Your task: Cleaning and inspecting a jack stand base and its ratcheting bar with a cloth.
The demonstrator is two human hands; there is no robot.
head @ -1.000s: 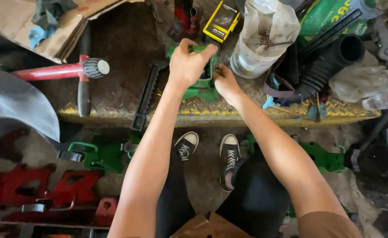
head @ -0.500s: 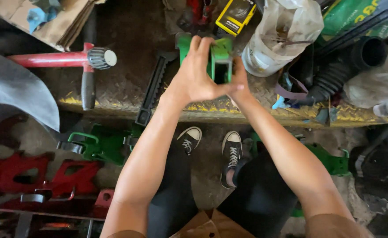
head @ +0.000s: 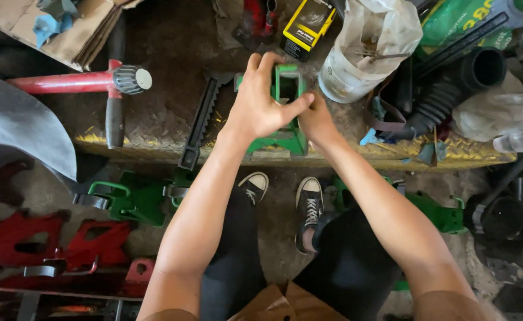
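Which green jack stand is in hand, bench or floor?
The green stand on the bench: left hand and right hand both grip it. The other green stand lies untouched on the floor.

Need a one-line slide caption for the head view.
Left hand and right hand grip a green metal stand on a cluttered workbench.

The left hand (head: 261, 104) covers most of the green metal stand (head: 285, 119), and the right hand (head: 316, 119) hides its right side. The grey cloth (head: 18, 131) and cardboard (head: 77, 30) run off the picture's edge. The plastic bag (head: 371, 41) blurs its contents.
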